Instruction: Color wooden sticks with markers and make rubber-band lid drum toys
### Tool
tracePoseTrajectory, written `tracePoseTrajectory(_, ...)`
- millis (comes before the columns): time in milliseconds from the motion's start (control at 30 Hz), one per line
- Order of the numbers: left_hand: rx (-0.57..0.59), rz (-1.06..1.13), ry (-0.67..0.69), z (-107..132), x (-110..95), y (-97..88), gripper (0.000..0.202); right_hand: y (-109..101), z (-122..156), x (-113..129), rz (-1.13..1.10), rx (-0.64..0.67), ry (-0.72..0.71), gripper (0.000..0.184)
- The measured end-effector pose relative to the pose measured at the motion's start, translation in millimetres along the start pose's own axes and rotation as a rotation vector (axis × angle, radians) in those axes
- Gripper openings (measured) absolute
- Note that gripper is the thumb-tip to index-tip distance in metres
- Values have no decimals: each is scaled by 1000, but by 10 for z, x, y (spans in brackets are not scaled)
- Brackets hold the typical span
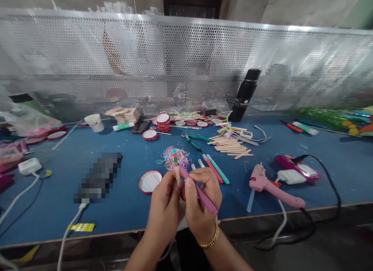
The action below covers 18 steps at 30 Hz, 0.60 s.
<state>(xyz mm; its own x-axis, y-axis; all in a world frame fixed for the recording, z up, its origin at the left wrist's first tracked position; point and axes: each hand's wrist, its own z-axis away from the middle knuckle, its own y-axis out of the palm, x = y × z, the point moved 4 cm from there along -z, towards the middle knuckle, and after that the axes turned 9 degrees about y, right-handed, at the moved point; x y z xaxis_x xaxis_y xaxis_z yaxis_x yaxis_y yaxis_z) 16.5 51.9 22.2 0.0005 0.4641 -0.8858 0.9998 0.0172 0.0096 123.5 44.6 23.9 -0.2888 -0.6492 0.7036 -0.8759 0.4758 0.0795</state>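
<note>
Between the fingers of my left hand (166,199) is an upright wooden craft stick (175,164), its upper end coloured in green and red bands. My right hand (204,197) grips a purple-pink marker (206,199), its tip end close against the stick. Just behind the hands lies a pile of pastel rubber bands (182,157). A round red-rimmed white disc (150,181) rests left of my left hand. Right of the pile are a red marker (212,169) and a teal marker (218,169). The marker's very tip is hidden by my fingers.
Pliers (194,141) and loose craft sticks (230,145) lie farther back. A pink glue gun (274,189) with its cable is at right, near a purple power strip (298,169). A phone (99,178) lies left. A black bottle (245,95) stands before the perforated metal panel (140,69).
</note>
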Motion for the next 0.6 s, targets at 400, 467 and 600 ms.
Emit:
tracePoseTrajectory(400, 5, 15, -2, 16, 23, -14, 21, -4, -6, 2, -14, 23, 2, 8)
tracePoseTrajectory(467, 9, 11, -2, 15, 36, -17, 22, -6, -3, 0, -14, 23, 4, 8)
tracePoseTrajectory(600, 7, -8, 7, 23, 54, -26, 22, -5, 11, -11, -29, 34, 10, 9)
